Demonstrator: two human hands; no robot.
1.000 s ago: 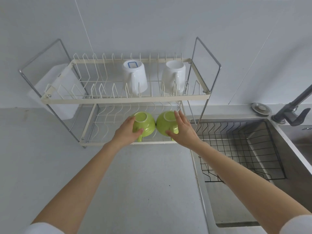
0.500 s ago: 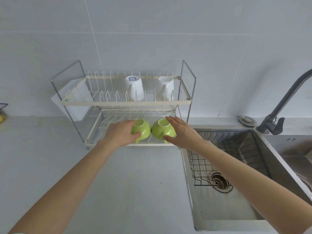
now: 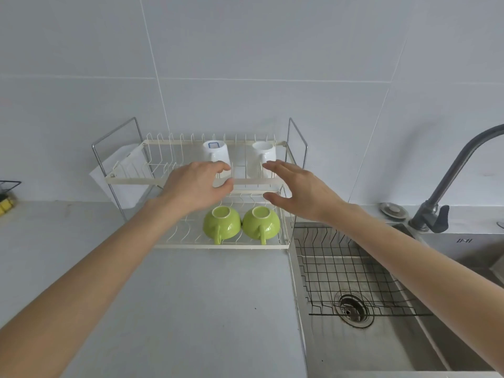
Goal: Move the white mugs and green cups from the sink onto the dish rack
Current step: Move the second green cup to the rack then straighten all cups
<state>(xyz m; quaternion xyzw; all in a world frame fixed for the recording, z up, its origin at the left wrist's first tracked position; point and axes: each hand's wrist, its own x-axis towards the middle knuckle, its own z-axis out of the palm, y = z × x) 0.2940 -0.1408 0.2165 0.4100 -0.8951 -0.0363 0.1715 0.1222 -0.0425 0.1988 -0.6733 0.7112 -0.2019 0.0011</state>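
Two green cups sit upside down side by side on the lower shelf of the white wire dish rack, handles toward me. Two white mugs stand upside down on the upper shelf. My left hand hovers in front of the rack above the left green cup, fingers curled and holding nothing. My right hand hovers above the right green cup, fingers spread and empty. The sink at right holds only a black wire grid.
A grey faucet rises at the sink's far right, with a round metal stopper beside it. A white cutlery holder hangs on the rack's left end. Grey countertop spreads in front; a yellow object sits at the far left edge.
Both hands have let go of the green cups and lifted up off them. The camera has pulled back, showing more wall and sink.
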